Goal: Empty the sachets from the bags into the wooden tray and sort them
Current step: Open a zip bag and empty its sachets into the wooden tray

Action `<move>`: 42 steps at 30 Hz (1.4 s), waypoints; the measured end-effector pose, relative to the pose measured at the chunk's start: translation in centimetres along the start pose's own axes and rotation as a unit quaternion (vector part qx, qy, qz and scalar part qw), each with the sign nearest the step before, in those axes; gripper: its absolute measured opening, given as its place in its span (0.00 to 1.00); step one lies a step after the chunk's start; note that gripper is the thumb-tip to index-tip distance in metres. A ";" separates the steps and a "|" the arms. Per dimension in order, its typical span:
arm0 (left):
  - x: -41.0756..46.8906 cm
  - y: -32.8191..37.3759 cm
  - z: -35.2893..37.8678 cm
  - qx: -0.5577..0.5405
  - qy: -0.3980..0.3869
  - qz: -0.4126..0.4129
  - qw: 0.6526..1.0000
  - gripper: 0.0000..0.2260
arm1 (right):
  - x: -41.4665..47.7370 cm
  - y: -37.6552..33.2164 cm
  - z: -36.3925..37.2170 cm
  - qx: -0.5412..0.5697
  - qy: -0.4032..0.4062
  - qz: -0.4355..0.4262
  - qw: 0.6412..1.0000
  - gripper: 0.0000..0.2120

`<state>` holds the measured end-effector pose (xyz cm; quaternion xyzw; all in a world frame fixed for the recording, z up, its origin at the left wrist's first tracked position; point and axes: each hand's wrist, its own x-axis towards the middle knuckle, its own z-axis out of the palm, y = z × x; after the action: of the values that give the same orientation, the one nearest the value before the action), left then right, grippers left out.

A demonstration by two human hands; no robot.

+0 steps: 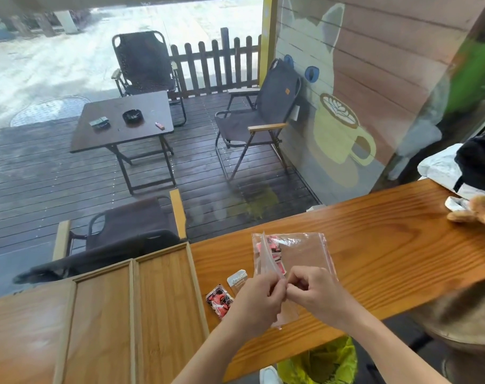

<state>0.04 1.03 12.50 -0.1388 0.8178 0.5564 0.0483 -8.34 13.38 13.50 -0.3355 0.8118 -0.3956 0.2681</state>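
Observation:
A clear zip bag (299, 252) with a pink seal strip lies on the wooden counter, holding several pink and black sachets (273, 252) near its far left corner. My left hand (256, 299) and my right hand (314, 292) both pinch the bag's near edge, fingertips almost touching. Left of my hands a red and black sachet (219, 299) and a pale beige sachet (237, 280) lie loose on the counter. The wooden tray (133, 309) with long compartments sits at the left; the compartments in view hold nothing.
A brown plush toy (477, 212) and a black and white bag (463, 167) sit at the counter's far right. A window stands right behind the counter (388, 239), with patio chairs and a table outside. A yellow-green bag (319, 364) lies below the counter's near edge.

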 end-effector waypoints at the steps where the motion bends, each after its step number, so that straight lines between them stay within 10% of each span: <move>1: -0.1 -0.1 -0.1 0.003 0.006 0.002 1.000 0.12 | 0.1 0.0 0.0 -0.004 -0.001 0.001 1.000 0.07; 10: -1.0 -0.8 -0.7 0.109 0.062 0.025 0.992 0.15 | 0.0 0.7 1.0 -0.163 0.079 0.037 0.983 0.17; 20: -1.5 -0.8 0.1 0.123 0.064 -0.017 0.990 0.05 | 0.0 1.6 1.5 -0.023 -0.005 0.008 1.000 0.02; 42: -2.2 -2.3 -2.0 0.111 0.275 -0.021 0.955 0.09 | 0.4 1.5 0.4 -0.017 0.152 0.069 0.986 0.22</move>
<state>2.89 -1.17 11.72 -0.2973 0.8531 0.4010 -0.1518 -8.77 13.62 11.96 -0.2197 0.8709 -0.4085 0.1626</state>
